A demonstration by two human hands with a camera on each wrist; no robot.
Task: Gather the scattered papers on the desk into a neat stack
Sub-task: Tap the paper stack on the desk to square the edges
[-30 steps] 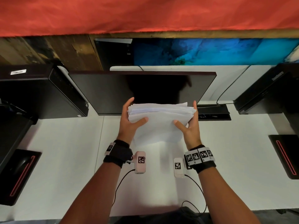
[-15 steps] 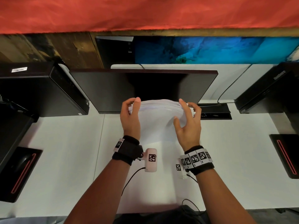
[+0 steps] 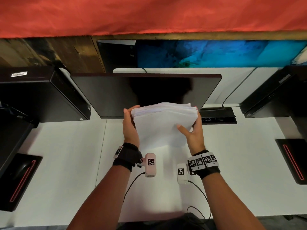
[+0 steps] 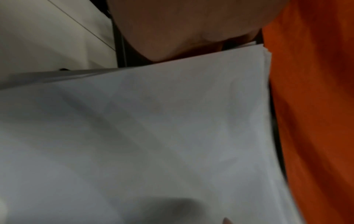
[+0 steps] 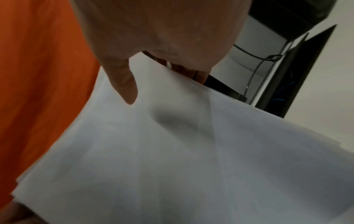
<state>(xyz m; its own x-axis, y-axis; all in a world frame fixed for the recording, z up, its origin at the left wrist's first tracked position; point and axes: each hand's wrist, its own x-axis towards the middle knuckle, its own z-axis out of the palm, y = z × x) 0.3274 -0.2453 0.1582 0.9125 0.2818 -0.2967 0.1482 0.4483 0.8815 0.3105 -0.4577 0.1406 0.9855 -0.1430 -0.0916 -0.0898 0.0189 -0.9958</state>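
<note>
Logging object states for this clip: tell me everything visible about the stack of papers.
The stack of papers is a thick sheaf of plain white sheets, held on edge above the white desk in front of the dark monitor. Its top edges are nearly flush, with a few sheets slightly fanned. The left hand holds its left side; the right hand holds its right side, thumb across the front sheet.

On my feed: dark monitor (image 3: pixel 146 95) centre-back on the white counter (image 3: pixel 66 163), black PC tower (image 3: pixel 38 95) lying left of it, another (image 3: pixel 272 93) at right. Mouse (image 3: pixel 22 170) on a red-striped black pad (image 3: pixel 20 181) at left, a matching pad (image 3: pixel 294 160) at right. Red cloth (image 3: pixel 149 14) overhead.
</note>
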